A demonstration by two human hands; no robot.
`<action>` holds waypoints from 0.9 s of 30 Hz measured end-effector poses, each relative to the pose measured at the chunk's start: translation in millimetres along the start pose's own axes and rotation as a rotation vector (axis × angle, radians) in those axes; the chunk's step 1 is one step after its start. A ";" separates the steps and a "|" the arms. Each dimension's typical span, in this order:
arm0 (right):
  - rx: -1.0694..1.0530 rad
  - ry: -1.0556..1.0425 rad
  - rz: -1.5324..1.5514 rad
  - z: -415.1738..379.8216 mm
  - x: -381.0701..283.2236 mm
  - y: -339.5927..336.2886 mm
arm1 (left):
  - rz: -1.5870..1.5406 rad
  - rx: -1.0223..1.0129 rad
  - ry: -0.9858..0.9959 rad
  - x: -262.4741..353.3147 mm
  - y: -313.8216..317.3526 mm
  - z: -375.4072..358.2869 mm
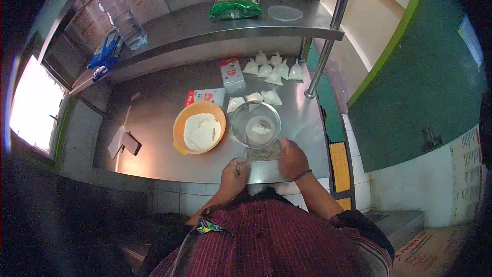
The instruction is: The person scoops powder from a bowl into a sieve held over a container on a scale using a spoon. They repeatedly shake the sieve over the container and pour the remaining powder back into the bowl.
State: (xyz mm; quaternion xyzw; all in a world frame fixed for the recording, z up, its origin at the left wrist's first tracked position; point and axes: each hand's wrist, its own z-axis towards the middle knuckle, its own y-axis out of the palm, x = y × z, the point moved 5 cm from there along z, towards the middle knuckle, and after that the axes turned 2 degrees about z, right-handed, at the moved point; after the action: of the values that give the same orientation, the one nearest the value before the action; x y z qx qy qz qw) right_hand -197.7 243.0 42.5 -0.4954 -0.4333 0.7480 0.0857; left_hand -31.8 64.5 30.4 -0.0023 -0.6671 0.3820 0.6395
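My left hand [236, 172] and my right hand [293, 160] are both closed at the front edge of the steel table. Between them stretches what looks like a clear plastic bag [264, 154], flat and see-through, gripped at its two sides. Just beyond it sits a round metal bowl [235, 132] with a little white powder [261, 129] at its bottom. To the left stands an orange plastic bowl [179, 123] holding a heap of white flour-like powder [202, 131]. Behind the metal bowl lie small filled bags [271, 97] of white powder.
More tied powder bags [274, 76] are grouped at the back right. Two red-and-white boxes [233, 76] lie nearby. A phone-like device [131, 143] stands at left. The overhead shelf [189, 30] carries a green packet [235, 6], a lid [285, 13] and a bottle [123, 18].
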 end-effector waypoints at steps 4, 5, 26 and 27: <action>0.029 -0.039 0.081 -4.3 -10.1 -0.5 | -0.012 -0.045 -0.075 -7.8 -2.1 4.3; 0.075 -0.031 0.051 -4.8 -12.1 -3.8 | 0.002 -0.031 -0.062 -3.3 -4.9 4.9; 0.165 0.127 -0.116 -2.7 -73.9 18.5 | -0.063 -0.307 0.121 -58.6 -24.3 42.9; 0.167 0.136 -0.126 -3.3 -73.4 18.9 | -0.073 -0.316 0.122 -61.9 -23.8 45.2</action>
State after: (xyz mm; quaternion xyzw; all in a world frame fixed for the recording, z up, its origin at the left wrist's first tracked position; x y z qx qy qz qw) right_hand -153.0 192.5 77.1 -0.5079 -0.3928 0.7394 0.2026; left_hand -47.6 -5.6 -5.2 -0.1020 -0.6785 0.2479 0.6839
